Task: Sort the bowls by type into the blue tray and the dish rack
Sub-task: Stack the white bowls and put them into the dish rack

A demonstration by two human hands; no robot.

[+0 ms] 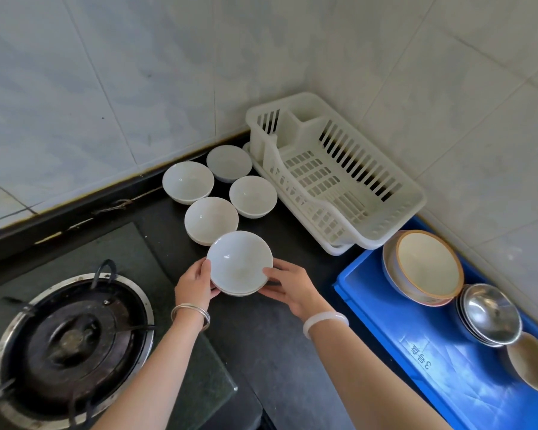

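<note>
A small stack of white bowls (239, 264) is tilted above the black counter, held from both sides. My left hand (196, 282) grips its left rim and my right hand (288, 285) grips its right rim. Several more white bowls (211, 219) stand on the counter behind it. The white dish rack (367, 169) sits in the corner with nothing in it. In the blue tray (416, 346) at the right lie a cream bowl with an orange rim (426, 268), stacked steel bowls (491, 315) and a beige bowl (531, 361).
A gas stove burner (72, 339) on a glass hob occupies the left foreground. Tiled walls (137, 88) close the counter at the back and right. Bare black counter (271, 342) lies between the hob and the tray.
</note>
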